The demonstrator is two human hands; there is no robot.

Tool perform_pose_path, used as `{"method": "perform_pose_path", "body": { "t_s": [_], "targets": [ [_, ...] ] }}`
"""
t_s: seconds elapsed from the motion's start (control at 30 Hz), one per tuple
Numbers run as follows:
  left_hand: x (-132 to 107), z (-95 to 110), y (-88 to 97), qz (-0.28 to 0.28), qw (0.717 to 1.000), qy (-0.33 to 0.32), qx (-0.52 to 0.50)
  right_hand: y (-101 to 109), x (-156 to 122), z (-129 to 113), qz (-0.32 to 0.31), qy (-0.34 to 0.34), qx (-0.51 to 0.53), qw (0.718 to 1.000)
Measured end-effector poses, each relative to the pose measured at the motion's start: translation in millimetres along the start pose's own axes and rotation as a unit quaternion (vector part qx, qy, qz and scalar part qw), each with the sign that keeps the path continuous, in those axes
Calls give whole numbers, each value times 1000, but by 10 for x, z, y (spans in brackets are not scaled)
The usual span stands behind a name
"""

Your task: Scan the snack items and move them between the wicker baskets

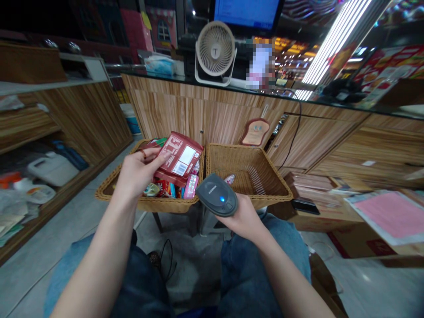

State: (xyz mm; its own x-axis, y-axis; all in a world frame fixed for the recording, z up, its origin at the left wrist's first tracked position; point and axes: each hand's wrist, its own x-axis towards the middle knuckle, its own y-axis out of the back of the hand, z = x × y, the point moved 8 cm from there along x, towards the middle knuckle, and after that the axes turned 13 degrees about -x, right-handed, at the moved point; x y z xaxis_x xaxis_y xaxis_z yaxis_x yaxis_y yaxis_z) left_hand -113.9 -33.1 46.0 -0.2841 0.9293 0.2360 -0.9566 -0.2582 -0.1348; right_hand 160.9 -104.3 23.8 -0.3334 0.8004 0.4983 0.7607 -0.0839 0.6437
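Note:
My left hand (137, 170) pinches the left edge of a dark red snack packet (175, 154), whose white label and barcode face up. The packet is over the left wicker basket (165, 205), which holds several small packaged snacks, among them a pink packet (191, 186). In my right hand (243, 216) is a dark grey barcode scanner (215, 194) with a blue light lit on top. Its head points toward the baskets, just right of the packet. Inside the right wicker basket (276, 194) lies one small wrapped item (229, 179).
Behind the baskets stands a wooden counter (165, 108) with a white fan (215, 51) and a monitor (247, 15). A toast-shaped tag (255, 131) hangs on its front. To the right, boxes (351, 216) carry a phone (305, 206) and a pink sheet (391, 214). Shelves (29, 128) line the left.

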Motion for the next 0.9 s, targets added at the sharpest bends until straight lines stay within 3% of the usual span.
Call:
{"method": "perform_pose_path", "body": {
  "t_s": [0.23,0.43,0.57,0.67,0.77,0.9],
  "targets": [
    [28,-128,-99,-17,1000,6,2,-34,-12,2,-25,5,-3,1000],
    [69,-169,-62,-12,1000,-7,-2,-17,-30,8,-23,3,-5,1000],
    [50,-181,-145,-23,999,9,-38,37,-34,41,1,-9,-17,1000],
    [-7,-255,-391,-66,995,30,-69,136,-33,70,44,-15,-30,998],
    [-121,-420,-783,-138,984,72,-90,230,-42,111,84,-25,-33,996],
    [-282,-630,-1208,-201,969,111,-93,247,-70,196,91,-53,-33,994]
  ]
}}
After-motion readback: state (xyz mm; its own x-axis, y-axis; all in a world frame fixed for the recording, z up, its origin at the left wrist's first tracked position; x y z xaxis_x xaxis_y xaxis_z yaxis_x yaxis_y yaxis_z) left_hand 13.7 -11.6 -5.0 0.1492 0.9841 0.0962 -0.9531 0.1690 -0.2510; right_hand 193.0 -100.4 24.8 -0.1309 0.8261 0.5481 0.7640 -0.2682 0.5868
